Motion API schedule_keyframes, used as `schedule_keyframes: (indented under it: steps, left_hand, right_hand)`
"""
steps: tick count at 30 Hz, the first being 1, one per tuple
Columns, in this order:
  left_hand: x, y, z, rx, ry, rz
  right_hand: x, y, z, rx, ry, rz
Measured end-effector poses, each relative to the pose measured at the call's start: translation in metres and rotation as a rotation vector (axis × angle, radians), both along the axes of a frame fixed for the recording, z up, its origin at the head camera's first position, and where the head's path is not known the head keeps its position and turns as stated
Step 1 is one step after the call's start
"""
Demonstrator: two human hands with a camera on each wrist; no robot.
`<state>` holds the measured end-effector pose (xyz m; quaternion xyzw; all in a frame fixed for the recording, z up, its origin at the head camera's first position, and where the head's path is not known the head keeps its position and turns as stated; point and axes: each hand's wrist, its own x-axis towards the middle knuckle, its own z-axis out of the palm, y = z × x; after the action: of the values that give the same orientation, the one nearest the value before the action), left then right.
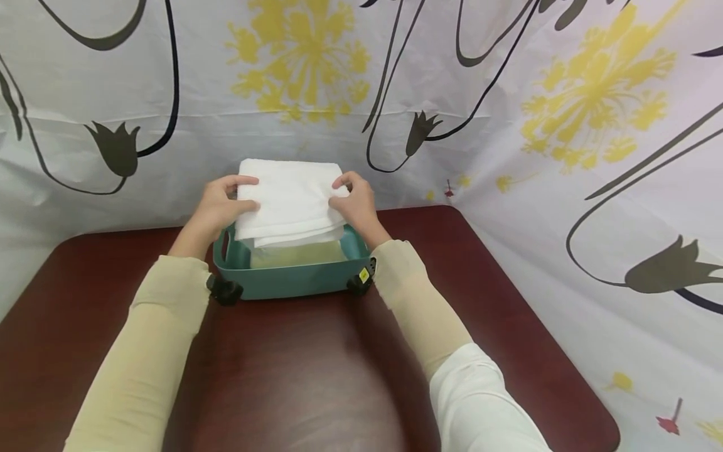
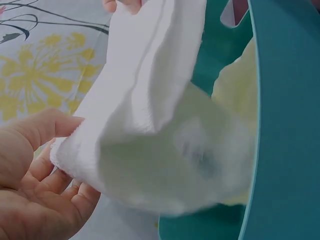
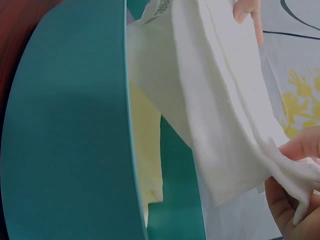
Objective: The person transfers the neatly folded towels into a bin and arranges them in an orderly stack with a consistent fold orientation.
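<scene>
A folded white towel (image 1: 290,198) hangs between both hands, over a teal basket (image 1: 294,282). My left hand (image 1: 217,204) pinches its left edge between thumb and fingers; the left wrist view shows the thumb on top of the towel (image 2: 145,70) and the fingers beneath. On the other side my right hand (image 1: 357,204) pinches the right edge, and the cloth bunches between thumb and fingers in the right wrist view. A thin loose layer with a printed label (image 3: 161,10) droops from the towel's underside. Pale yellow cloth (image 1: 299,254) lies inside the basket, partly covered by the towel.
The basket stands near the back edge of a dark red-brown table (image 1: 294,364). Behind and to the right hangs a white sheet (image 1: 186,81) printed with yellow and grey flowers. A handle slot (image 2: 234,12) opens in the basket's end wall.
</scene>
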<state>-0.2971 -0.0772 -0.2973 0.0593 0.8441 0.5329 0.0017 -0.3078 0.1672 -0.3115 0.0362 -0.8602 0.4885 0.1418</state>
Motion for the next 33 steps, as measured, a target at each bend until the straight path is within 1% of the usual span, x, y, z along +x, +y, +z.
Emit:
schedule_keyframes:
  steps: [4,11,14,18,21,24,28,33]
  left_hand:
    - [-0.002,0.01,-0.001,-0.01,0.0,-0.013]
    - [-0.007,0.027,0.0,0.021,-0.01,-0.036]
    - [-0.008,0.034,0.0,0.032,-0.011,-0.058]
    - [-0.008,0.044,0.0,0.039,-0.011,-0.102]
    - [-0.01,0.045,-0.002,0.039,-0.018,-0.119]
    - [-0.014,0.043,-0.003,0.029,-0.04,-0.129]
    - [-0.022,0.036,-0.005,-0.015,-0.088,-0.149]
    - [-0.034,0.027,-0.006,-0.079,-0.159,-0.186]
  right_hand:
    - [0.003,0.01,-0.001,0.01,0.017,-0.014]
    - [0.007,0.024,-0.002,-0.006,0.033,-0.045]
    - [0.008,0.03,-0.003,-0.015,0.029,-0.068]
    - [0.009,0.041,-0.005,-0.023,0.033,-0.1]
    - [0.006,0.042,-0.006,-0.018,0.038,-0.111]
    - [0.004,0.042,-0.006,-0.007,0.022,-0.117]
    - [-0.001,0.04,-0.005,0.032,-0.031,-0.109]
    - [-0.011,0.036,-0.006,0.1,-0.106,-0.063]
